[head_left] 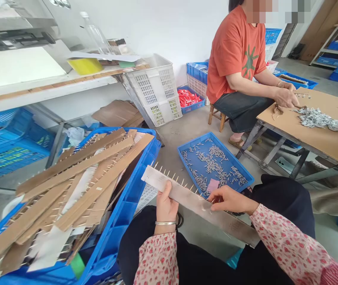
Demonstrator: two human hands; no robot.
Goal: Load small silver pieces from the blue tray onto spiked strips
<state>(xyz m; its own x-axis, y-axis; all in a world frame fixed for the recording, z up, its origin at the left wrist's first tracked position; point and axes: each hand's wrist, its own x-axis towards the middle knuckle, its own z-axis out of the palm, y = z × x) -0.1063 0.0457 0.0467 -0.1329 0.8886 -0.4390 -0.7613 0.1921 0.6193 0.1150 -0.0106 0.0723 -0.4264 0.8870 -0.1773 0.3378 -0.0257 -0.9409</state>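
My left hand grips a long grey cardboard strip near its left end. A row of small pointed pieces sticks up along the strip's upper edge. My right hand pinches the strip's upper edge near the middle, fingers closed on it. The strip slants across my lap, down to the right. Just beyond it on the floor lies a shallow blue tray scattered with several small silvery pieces.
A blue crate at my left holds a heap of similar cardboard strips. Opposite, a person in an orange shirt sits on a stool, working at a cardboard-topped table with a silvery pile. White and blue baskets stand behind.
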